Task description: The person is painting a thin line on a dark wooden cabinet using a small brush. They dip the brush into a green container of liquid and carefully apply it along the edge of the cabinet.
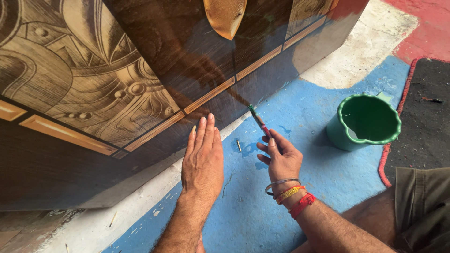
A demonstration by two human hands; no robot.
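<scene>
Painted concrete floor [281, 206], mostly blue with a whitish patch toward the top and a red zone at the upper right corner, fills the head view beneath a large dark wooden cabinet [154, 70] that stands across the upper left. Its glossy front carries pale engraved ornamental panels [79, 75], thin light-coloured inlay strips [208, 95] and a golden leaf-shaped fitting [225, 16] at the top edge. The left hand [203, 157] lies flat with fingers straight and held together, palm down, its fingertips touching the cabinet's lower edge where it meets the floor; it grips nothing. The right hand [280, 159], wearing a metal bangle [281, 183] and red and yellow thread bands [296, 199] at the wrist, closes its fingers around the handle of a thin paintbrush [258, 121], which slants up and to the left so that its tip touches the dark lower front of the cabinet, just right of the left fingertips. A small stick-like scrap [239, 145] lies on the blue floor between the two hands. A green plastic bucket [365, 122] with a scalloped rim stands on the floor to the right, well apart from the brush. A dark mat with red edging [424, 117] lies at the far right, and the person's bent knee and olive shorts [422, 211] occupy the lower right corner.
</scene>
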